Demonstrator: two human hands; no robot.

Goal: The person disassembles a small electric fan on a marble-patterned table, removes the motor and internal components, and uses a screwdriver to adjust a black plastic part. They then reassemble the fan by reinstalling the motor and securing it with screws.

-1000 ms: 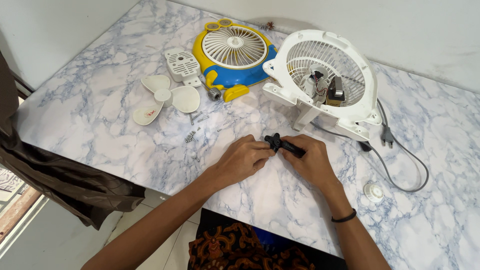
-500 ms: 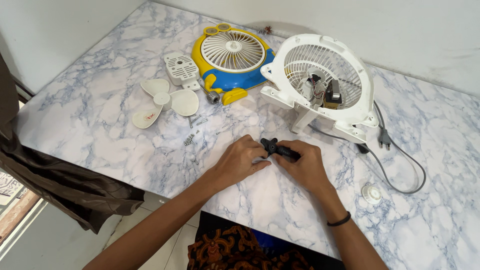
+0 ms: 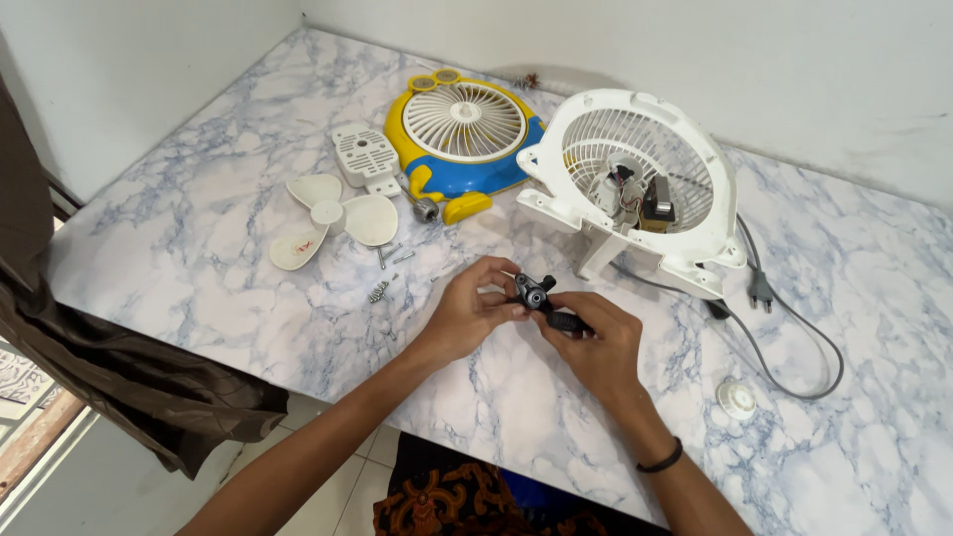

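Desk: blue-veined white marble pattern, set against a white wall at the far side; carries every item below.

White fan housing: far right, standing upright on its foot, grille facing the viewer, motor and wiring showing through the open middle. Grey cord and plug trail out to its right.

Yellow and blue fan: far centre, lying flat, white grille up. No readable label on either fan.

White three-blade propeller: left of centre, lying flat, detached from any hub.

White vented cover plate: just beyond the propeller, flat on the desk.

Left hand and right hand: near centre, meeting just above the desk. Both are closed on a small black part, right hand gripping its body, left fingertips pinching the round end, seemingly so that one hand steadies it while the other works.

White round cap: near right, alone.

Loose screws: clustered beside the propeller, apparently kept together to prevent loss.
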